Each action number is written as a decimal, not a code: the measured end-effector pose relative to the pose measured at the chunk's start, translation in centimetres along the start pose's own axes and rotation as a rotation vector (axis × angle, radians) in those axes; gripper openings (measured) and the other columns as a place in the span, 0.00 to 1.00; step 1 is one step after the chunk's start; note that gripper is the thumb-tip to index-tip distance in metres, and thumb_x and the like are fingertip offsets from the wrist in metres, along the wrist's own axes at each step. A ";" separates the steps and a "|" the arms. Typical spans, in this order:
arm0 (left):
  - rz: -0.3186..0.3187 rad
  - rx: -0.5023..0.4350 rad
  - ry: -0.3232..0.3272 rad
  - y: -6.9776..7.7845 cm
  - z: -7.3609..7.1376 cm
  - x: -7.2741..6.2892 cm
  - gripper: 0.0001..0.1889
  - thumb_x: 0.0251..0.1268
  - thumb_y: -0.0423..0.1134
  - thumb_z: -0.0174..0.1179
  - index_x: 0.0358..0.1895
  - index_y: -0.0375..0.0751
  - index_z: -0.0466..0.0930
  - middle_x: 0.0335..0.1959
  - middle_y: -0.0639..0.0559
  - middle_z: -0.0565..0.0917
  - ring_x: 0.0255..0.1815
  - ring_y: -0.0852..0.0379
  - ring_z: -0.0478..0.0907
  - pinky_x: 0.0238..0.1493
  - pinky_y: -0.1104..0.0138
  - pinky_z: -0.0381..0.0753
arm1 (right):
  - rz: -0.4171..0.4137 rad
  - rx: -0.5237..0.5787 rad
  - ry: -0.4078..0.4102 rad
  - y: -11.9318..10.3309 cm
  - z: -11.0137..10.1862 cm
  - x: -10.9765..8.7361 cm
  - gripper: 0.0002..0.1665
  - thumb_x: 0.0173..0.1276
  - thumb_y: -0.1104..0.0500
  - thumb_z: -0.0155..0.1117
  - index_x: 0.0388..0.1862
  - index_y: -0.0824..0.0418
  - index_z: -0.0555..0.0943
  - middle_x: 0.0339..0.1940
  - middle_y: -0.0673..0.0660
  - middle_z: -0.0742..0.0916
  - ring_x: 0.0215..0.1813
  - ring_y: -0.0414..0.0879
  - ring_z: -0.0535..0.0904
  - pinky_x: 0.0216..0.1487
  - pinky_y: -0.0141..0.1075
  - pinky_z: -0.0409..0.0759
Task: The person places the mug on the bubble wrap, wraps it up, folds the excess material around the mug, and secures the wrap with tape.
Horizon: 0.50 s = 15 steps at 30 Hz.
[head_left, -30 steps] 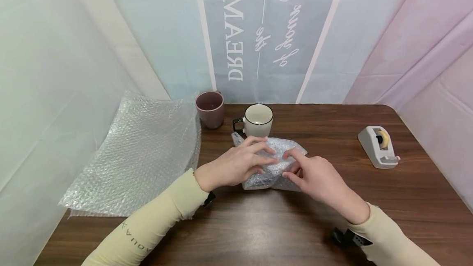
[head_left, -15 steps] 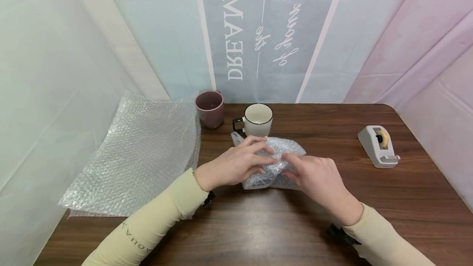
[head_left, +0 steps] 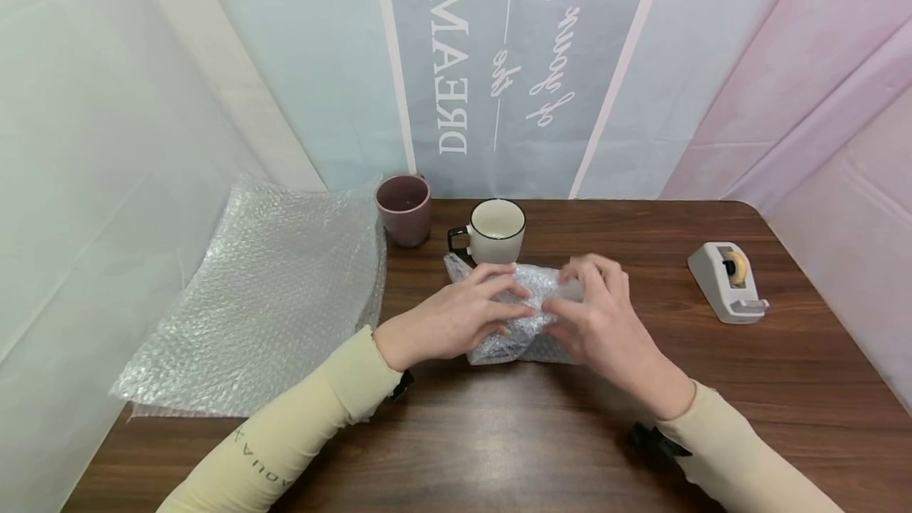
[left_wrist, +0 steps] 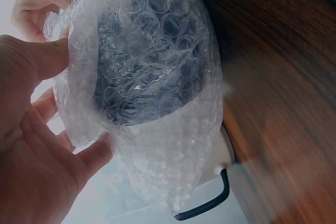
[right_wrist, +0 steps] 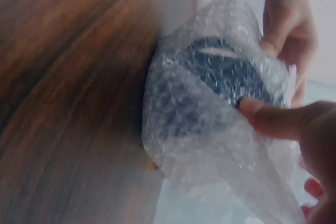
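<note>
A bubble-wrapped bundle (head_left: 530,323) sits at the table's middle; a dark object (left_wrist: 152,61) shows through the plastic in the left wrist view. My left hand (head_left: 456,315) presses the top of it with spread fingers, thumb (left_wrist: 50,59) on the near side in the left wrist view. From the other side my right hand (head_left: 606,323) works at a flap of the wrap, its thumb (right_wrist: 262,116) pressing the plastic against the dark object and its outer fingers lifted toward the far edge. Behind the bundle stands a cream mug (head_left: 497,232) with black rim and handle.
A mauve mug (head_left: 404,212) stands at the back, left of the cream one. Large sheets of bubble wrap (head_left: 264,299) lie on the left side of the table. A white tape dispenser (head_left: 725,283) stands at the right. Fabric curtains (head_left: 641,101) border the table.
The right hand has closed in on the bundle, and its outer fingers have moved up and outward over the right flap. The left hand has stayed in place.
</note>
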<state>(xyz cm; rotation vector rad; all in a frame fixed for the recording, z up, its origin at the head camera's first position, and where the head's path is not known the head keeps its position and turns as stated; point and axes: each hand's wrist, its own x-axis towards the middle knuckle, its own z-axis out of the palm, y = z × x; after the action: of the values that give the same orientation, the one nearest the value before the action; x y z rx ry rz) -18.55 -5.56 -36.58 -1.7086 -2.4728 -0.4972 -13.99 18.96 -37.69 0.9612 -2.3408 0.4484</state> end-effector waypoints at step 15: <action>0.017 -0.022 0.160 -0.6 0.4 -0.6 0.28 0.62 0.47 0.70 0.64 0.39 0.77 0.68 0.43 0.71 0.74 0.47 0.61 0.73 0.65 0.59 | 0.165 0.114 -0.187 0.6 -1.0 0.7 0.24 0.39 0.62 0.86 0.25 0.48 0.77 0.60 0.55 0.82 0.29 0.38 0.78 0.27 0.36 0.77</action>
<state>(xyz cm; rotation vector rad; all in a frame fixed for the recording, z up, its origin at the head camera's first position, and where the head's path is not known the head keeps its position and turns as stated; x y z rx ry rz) -18.80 -6.18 -37.20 -1.6272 -2.3479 -0.6355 -14.49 19.53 -36.50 0.8987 -2.6002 0.5857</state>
